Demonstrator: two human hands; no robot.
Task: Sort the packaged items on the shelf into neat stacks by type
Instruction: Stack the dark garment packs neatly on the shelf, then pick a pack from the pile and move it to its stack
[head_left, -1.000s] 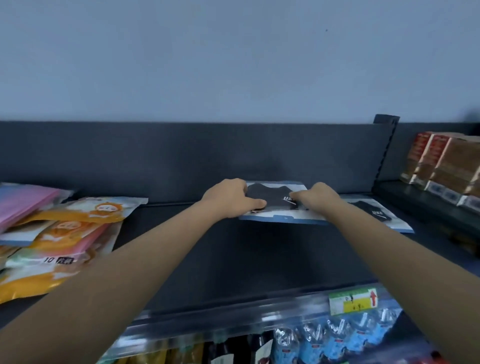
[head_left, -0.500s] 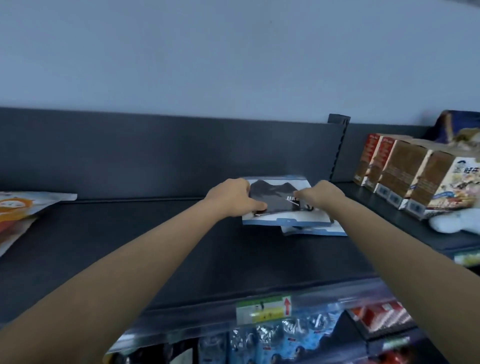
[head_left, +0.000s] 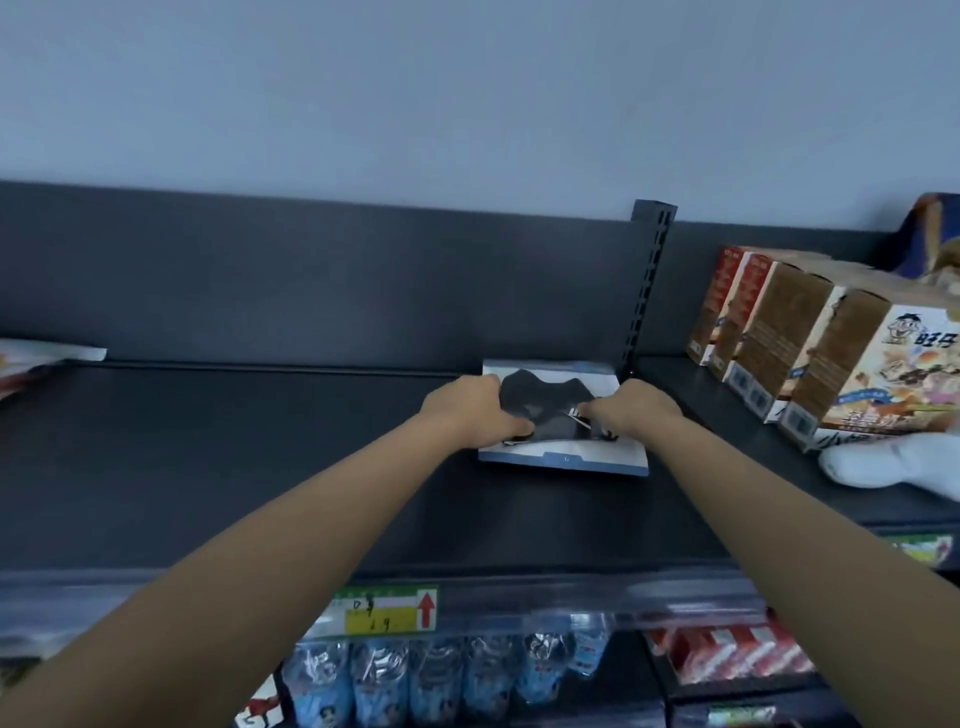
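Dark shelf (head_left: 260, 467), flat blue-and-white packet (head_left: 563, 460) with a black garment printed on it lying near the slotted upright (head_left: 647, 291) — left hand (head_left: 475, 410) and right hand (head_left: 636, 410) each closed on a side of it, cartons (head_left: 810, 353) well to the right
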